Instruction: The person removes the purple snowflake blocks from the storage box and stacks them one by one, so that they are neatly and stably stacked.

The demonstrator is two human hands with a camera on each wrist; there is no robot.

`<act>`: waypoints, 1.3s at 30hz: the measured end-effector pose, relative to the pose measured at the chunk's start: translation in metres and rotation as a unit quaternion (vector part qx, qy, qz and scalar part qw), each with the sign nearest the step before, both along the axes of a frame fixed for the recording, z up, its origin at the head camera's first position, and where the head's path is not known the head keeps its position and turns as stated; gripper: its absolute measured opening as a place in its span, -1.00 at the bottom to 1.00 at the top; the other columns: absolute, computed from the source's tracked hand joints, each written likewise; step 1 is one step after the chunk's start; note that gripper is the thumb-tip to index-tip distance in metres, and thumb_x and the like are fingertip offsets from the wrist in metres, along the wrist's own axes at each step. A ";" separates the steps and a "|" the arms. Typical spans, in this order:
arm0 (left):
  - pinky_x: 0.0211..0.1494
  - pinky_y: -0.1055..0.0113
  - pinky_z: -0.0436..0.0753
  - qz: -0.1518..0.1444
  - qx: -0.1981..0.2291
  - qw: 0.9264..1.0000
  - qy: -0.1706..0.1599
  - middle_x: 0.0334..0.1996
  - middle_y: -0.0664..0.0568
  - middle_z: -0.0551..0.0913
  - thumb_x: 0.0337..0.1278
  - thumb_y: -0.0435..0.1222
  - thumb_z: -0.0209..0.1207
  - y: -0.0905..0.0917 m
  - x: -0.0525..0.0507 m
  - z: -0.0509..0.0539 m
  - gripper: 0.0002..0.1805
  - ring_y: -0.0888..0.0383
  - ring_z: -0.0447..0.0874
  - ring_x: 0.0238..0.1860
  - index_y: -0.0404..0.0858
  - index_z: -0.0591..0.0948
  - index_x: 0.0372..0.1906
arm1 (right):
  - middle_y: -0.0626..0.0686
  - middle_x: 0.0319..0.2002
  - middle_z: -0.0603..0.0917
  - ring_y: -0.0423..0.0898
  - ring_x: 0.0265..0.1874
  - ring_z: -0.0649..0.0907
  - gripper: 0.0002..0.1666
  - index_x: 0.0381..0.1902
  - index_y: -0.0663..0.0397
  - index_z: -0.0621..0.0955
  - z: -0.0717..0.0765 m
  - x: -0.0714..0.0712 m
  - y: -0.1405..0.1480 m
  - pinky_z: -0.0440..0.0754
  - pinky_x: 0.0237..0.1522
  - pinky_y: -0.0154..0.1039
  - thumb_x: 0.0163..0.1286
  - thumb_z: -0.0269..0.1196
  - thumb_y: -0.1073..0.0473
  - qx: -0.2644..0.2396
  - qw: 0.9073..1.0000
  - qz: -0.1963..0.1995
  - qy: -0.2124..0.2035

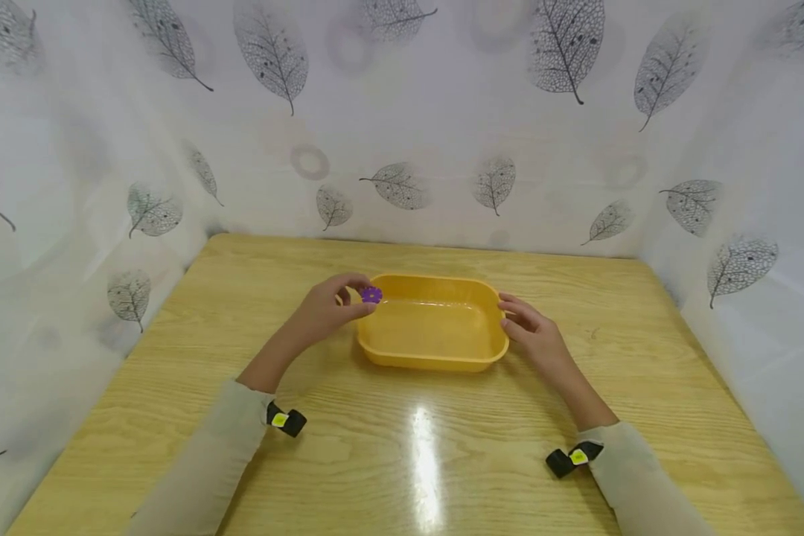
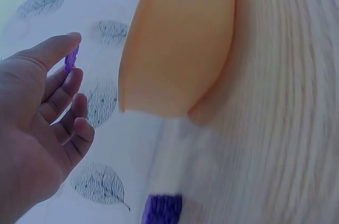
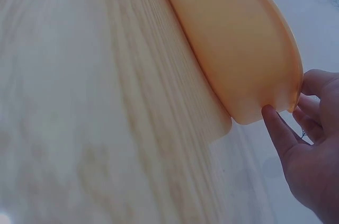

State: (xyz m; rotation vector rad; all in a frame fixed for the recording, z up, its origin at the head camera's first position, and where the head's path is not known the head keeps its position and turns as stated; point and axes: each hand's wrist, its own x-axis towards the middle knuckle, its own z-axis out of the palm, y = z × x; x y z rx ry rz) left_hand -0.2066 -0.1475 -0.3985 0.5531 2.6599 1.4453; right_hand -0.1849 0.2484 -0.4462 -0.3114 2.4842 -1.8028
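Note:
A yellow oblong plastic tray [image 1: 432, 364] with rounded corners sits upright on the table. At its left end my left hand [image 1: 333, 304] pinches a small purple flower-shaped disc [image 1: 371, 295] between thumb and forefinger. The disc is seen edge-on in the left wrist view, in the fingertips of the left hand [image 2: 45, 97], apart from the tray wall [image 2: 177, 38]. My right hand [image 1: 537, 333] holds the tray's right end, its fingers at the rim. In the right wrist view, the thumb of that hand [image 3: 312, 144] touches the outer wall.
A wooden table [image 1: 348, 447] lies under everything. White cloth [image 1: 435, 112] printed with grey leaves hangs behind and on both sides. A purple ridged object [image 2: 162, 209] shows at the bottom of the left wrist view; its kind is unclear. Each sleeve cuff bears a black wrist camera [image 1: 288, 420].

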 end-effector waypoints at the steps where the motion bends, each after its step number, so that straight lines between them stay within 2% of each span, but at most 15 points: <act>1: -0.34 0.28 0.52 0.008 -0.003 1.000 -0.004 -0.04 0.02 0.63 0.23 -0.03 0.35 -0.006 0.001 -0.001 -0.57 0.06 0.50 -0.25 -0.08 0.61 0.13 | 0.04 0.53 0.30 -0.04 0.24 0.53 -0.46 0.37 0.17 0.48 0.000 0.000 0.000 0.60 0.04 -0.51 0.54 0.18 0.06 0.000 1.000 -0.001 0.000; 6: -0.39 0.30 0.55 0.041 -0.020 0.999 -0.027 -0.01 0.02 0.61 0.23 0.06 0.33 -0.034 0.005 -0.007 -0.51 0.03 0.48 -0.21 -0.02 0.57 0.18 | 0.02 0.52 0.30 -0.09 0.23 0.54 -0.46 0.37 0.16 0.49 0.001 0.001 -0.001 0.60 0.04 -0.50 0.54 0.18 0.05 -0.003 1.000 0.000 -0.005; 12: -0.30 0.25 0.59 0.068 -0.026 0.996 -0.042 0.06 0.02 0.61 0.23 0.15 0.28 -0.061 0.008 -0.019 -0.44 0.01 0.48 -0.12 -0.01 0.54 0.24 | 0.02 0.53 0.29 -0.03 0.26 0.53 -0.44 0.38 0.15 0.48 0.001 0.000 0.000 0.60 0.04 -0.50 0.54 0.18 0.03 0.001 1.000 -0.001 -0.004; 21: -0.19 0.19 0.55 0.071 -0.054 0.994 -0.057 0.17 -0.06 0.57 0.31 0.11 0.22 -0.089 0.009 -0.033 -0.37 -0.02 0.46 -0.05 -0.11 0.49 0.35 | 0.03 0.52 0.31 -0.19 0.19 0.55 -0.45 0.36 0.16 0.49 -0.002 0.000 0.000 0.60 0.04 -0.50 0.53 0.20 0.03 -0.003 1.000 -0.002 0.000; 28: -0.17 0.21 0.54 0.061 -0.068 0.993 -0.070 0.23 -0.16 0.52 0.37 0.03 0.21 -0.099 0.007 -0.040 -0.43 -0.06 0.50 0.01 -0.17 0.50 0.33 | 0.00 0.53 0.30 -0.08 0.26 0.54 -0.43 0.38 0.13 0.49 0.000 0.001 -0.001 0.60 0.04 -0.50 0.53 0.19 -0.01 0.006 1.000 -0.004 -0.004; 33: -0.12 0.22 0.52 0.047 -0.060 0.994 -0.079 0.23 -0.21 0.52 0.36 -0.05 0.24 -0.100 0.005 -0.044 -0.47 -0.07 0.52 0.02 -0.21 0.52 0.31 | 0.00 0.54 0.28 0.04 0.30 0.51 -0.42 0.39 0.14 0.47 0.000 0.001 0.000 0.60 0.05 -0.50 0.54 0.18 -0.01 0.002 1.000 -0.001 -0.007; 39: -0.06 0.21 0.52 0.035 -0.065 0.994 -0.083 0.23 -0.21 0.52 0.37 -0.09 0.24 -0.098 0.003 -0.046 -0.49 -0.08 0.54 0.03 -0.24 0.53 0.29 | 0.01 0.54 0.28 0.00 0.29 0.52 -0.43 0.39 0.15 0.47 0.000 0.000 0.001 0.61 0.04 -0.49 0.55 0.17 0.02 -0.006 1.000 0.002 -0.008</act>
